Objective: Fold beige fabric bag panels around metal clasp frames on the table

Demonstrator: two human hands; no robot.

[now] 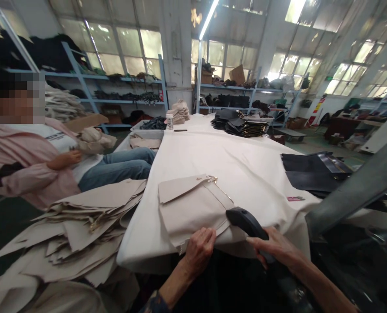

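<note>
A beige fabric bag [193, 208] with a folded flap and a metal clasp lies at the near edge of the white cloth-covered table [239, 165]. My left hand [199, 250] presses on the bag's near edge, fingers curled over it. My right hand [278, 250] grips a dark handheld tool [247, 222], whose head rests against the bag's right corner.
A heap of beige fabric pieces [82, 230] lies at my left. A seated person in a pink top [33, 161] is beyond it. Black pieces [313, 171] lie on the right, more stacks [245, 126] at the far end. A grey metal bar [356, 191] slants across the right.
</note>
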